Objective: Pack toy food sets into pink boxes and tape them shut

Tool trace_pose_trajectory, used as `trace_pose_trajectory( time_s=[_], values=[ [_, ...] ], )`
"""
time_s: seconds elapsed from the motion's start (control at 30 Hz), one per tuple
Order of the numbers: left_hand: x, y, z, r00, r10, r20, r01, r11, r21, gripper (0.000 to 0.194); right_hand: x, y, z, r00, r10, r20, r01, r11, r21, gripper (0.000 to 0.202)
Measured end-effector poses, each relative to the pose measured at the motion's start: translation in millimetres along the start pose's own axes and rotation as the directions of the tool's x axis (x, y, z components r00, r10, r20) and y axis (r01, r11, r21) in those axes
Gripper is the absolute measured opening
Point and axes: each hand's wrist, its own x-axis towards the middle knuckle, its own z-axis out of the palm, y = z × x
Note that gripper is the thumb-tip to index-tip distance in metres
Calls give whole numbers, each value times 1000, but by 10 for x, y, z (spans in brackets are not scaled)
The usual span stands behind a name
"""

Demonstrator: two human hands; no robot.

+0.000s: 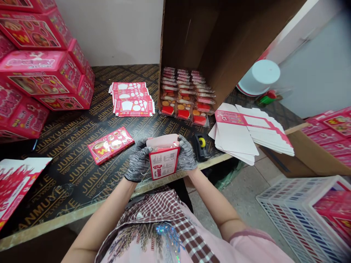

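A small pink and white box [164, 163] stands upright between my hands near the table's front edge, its printed back towards me and its top flap raised. Clear wrapping shows at its open top. My left hand [138, 160], in a grey knit glove, is closed on the box's left side. The right side is gripped by my right hand [187, 153], gloved the same way. Left of my hands a pink box [111, 145] lies flat on the dark printed table [79, 135]. A black tape dispenser [202, 147] with yellow tape sits just right of my right hand.
Flat pink cartons [133, 106] lie behind. A large cardboard box [189, 40] holds rows of wrapped packs [186, 98]. White-backed cartons [236, 128] are at right, stacked pink boxes [41, 73] at left. A white basket [290, 208] stands lower right.
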Motion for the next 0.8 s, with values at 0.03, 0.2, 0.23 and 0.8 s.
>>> trace_pose_trajectory(
  time_s=[0.03,0.2,0.23,0.8],
  values=[
    [-16,-18,-1,999,41,-9,-40,999,23,28,-20,-26,4,997,-17,-74,21,998,57,46],
    [-46,-11,-58,972,210,104,-234,903,361,14,-78,-127,2,982,-117,-149,140,978,155,22],
    [-37,14,-76,965,231,126,-263,861,434,16,-87,-127,-5,979,-132,-156,156,977,148,23],
    [-85,275,-164,819,295,492,-574,424,701,11,-77,-292,-211,939,-334,-77,309,922,-235,12]
  ],
)
